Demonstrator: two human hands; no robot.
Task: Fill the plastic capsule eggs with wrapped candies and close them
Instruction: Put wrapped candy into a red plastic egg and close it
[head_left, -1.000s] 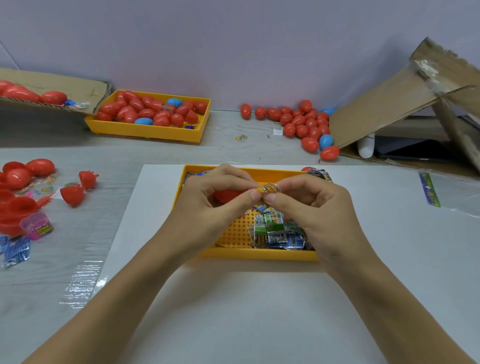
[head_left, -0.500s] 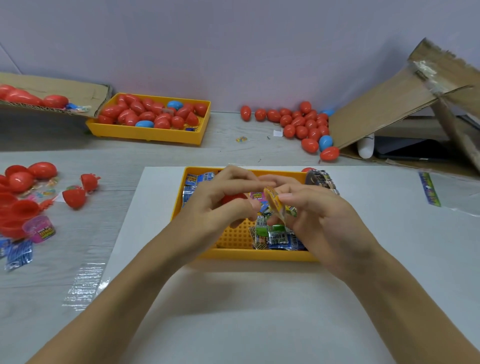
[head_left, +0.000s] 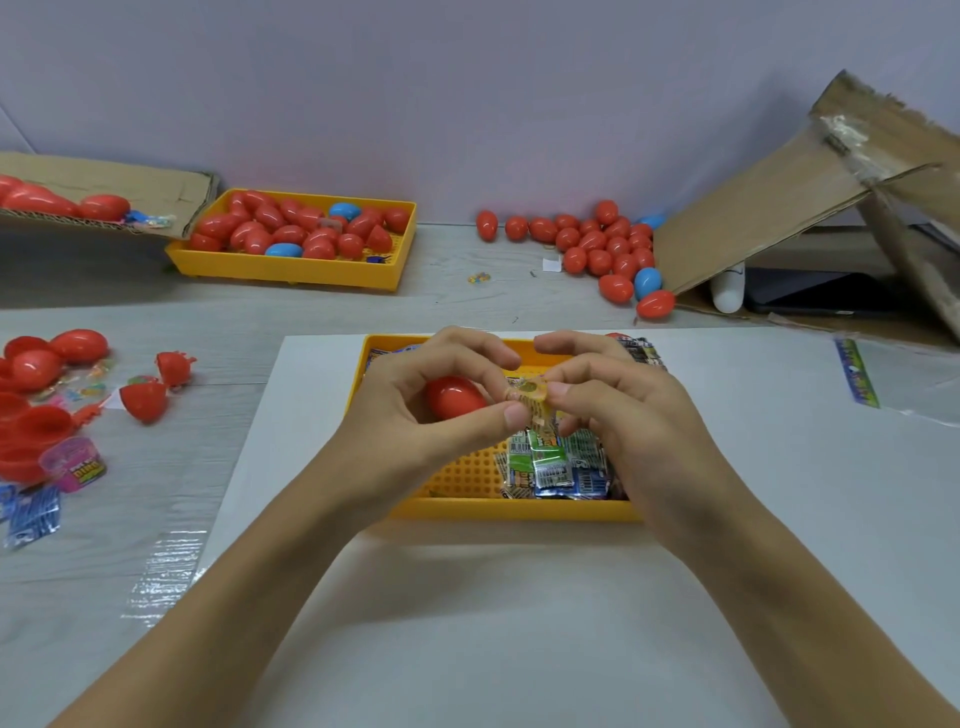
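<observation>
Red egg (head_left: 453, 397) held in the curled fingers of the left hand (head_left: 415, 415), above the near yellow tray (head_left: 498, 509). Right hand (head_left: 623, 415) pinches a yellow wrapped candy (head_left: 530, 395) at the egg's opening, the left thumb touching it too. More wrapped candies (head_left: 556, 462) fill the tray's right half; its left floor is bare. Tray sits on a white sheet (head_left: 519, 623) with open room toward the near edge. Far tray of eggs (head_left: 296, 234), loose eggs (head_left: 608, 249) and cardboard (head_left: 779, 218) line the lilac wall.
</observation>
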